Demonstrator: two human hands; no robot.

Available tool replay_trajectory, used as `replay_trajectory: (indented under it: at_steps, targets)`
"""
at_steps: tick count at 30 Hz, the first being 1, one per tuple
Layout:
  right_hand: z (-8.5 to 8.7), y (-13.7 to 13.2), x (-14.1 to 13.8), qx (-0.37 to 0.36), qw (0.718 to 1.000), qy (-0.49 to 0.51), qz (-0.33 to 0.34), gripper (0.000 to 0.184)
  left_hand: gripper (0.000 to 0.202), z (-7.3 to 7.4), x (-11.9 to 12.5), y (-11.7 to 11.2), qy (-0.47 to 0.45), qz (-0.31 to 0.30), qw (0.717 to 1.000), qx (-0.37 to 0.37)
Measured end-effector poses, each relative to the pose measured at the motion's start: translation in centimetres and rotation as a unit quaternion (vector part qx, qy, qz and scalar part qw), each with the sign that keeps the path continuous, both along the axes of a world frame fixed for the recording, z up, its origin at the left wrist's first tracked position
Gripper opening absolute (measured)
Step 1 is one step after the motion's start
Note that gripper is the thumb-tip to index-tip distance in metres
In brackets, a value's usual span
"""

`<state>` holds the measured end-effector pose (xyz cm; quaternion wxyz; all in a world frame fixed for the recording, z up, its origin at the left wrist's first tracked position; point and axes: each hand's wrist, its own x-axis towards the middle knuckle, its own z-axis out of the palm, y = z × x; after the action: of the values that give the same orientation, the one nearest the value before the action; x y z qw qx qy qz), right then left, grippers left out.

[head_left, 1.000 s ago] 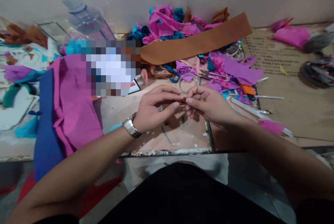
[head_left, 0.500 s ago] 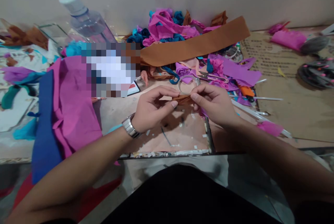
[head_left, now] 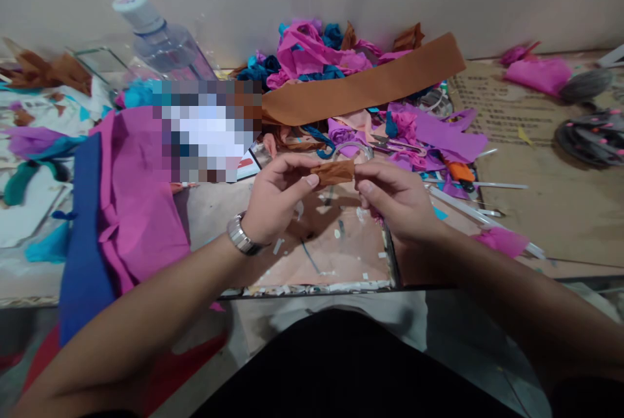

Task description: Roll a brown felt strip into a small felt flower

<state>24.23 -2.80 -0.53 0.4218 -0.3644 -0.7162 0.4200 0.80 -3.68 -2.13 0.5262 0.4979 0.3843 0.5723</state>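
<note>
A small crinkled piece of brown crepe paper (head_left: 334,172) stretches between my two hands above the worktable. My left hand (head_left: 275,200), with a metal watch (head_left: 240,234) on its wrist, pinches the left end between thumb and fingers. At the right end, my right hand (head_left: 402,200) has its thumb and fingertips closed on the paper's edge. Just behind the paper lies a clear ring-shaped roll (head_left: 351,143), partly covered. Small snips (head_left: 387,144) rest to the right of that ring. A long brown crepe strip (head_left: 370,83) lies across the heap farther back.
Pink, purple and blue crepe scraps (head_left: 305,47) pile up along the wall. A clear bottle (head_left: 173,47) stands back left, near a blurred-out phone-like patch. Pink and blue sheets (head_left: 141,203) hang over the front edge. White sticks (head_left: 480,213) and cardboard (head_left: 536,203) lie right.
The brown paper is now flatter and more exposed between my hands. My right hand has moved slightly down and outward, and its fingers have shifted to the paper's right edge.
</note>
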Motion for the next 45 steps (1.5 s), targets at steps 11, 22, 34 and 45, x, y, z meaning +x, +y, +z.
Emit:
replay_trajectory:
  at_steps: [11, 22, 34, 45]
  targets:
    - [0.3, 0.0, 0.7, 0.281, 0.958, -0.047, -0.019, 0.051, 0.024, 1.5, 0.3, -0.1, -0.152, -0.106, 0.97, -0.156]
    - [0.5, 0.3, 0.5, 0.338, 0.936, -0.078, -0.058, 0.028, 0.022, 0.9, 0.6, -0.3, -0.115, -0.116, 0.973, -0.164]
    - [0.6, -0.1, 0.8, 0.301, 0.949, -0.095, -0.002, 0.023, 0.027, 0.9, 0.5, -0.1, -0.131, -0.103, 0.963, -0.211]
    - [0.2, 0.3, 0.4, 0.281, 0.953, -0.094, -0.063, 0.023, 0.028, 0.8, 0.6, -0.1, -0.119, -0.123, 0.966, -0.196]
